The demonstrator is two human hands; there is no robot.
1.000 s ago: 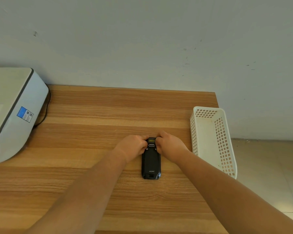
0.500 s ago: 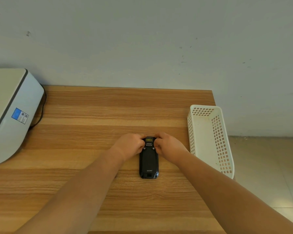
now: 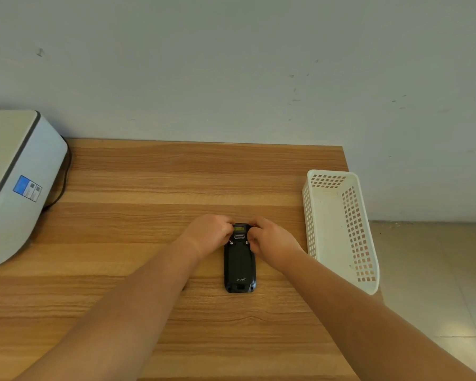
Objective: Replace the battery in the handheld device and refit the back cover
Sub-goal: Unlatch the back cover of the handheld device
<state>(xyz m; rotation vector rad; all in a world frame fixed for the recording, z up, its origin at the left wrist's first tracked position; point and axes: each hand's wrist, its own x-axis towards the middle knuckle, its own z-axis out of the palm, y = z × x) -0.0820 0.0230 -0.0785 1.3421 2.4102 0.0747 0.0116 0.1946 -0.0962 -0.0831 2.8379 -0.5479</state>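
Against a pale wall, the wooden table [image 3: 149, 188] carries the handheld device [image 3: 239, 259] face down, back cover [image 3: 239, 264] up so its far-end latches can be reached. The left hand [image 3: 208, 233] and right hand [image 3: 272, 243] flank that end, fingers curled and pinching its corners, probably working the catches. A white basket [image 3: 341, 229] stands nearby, likely for parts.

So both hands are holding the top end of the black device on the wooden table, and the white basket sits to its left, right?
Not quite. The head view shows the white basket to the right of the black device, not left. The left hand and right hand do hold its top end on the wooden table.
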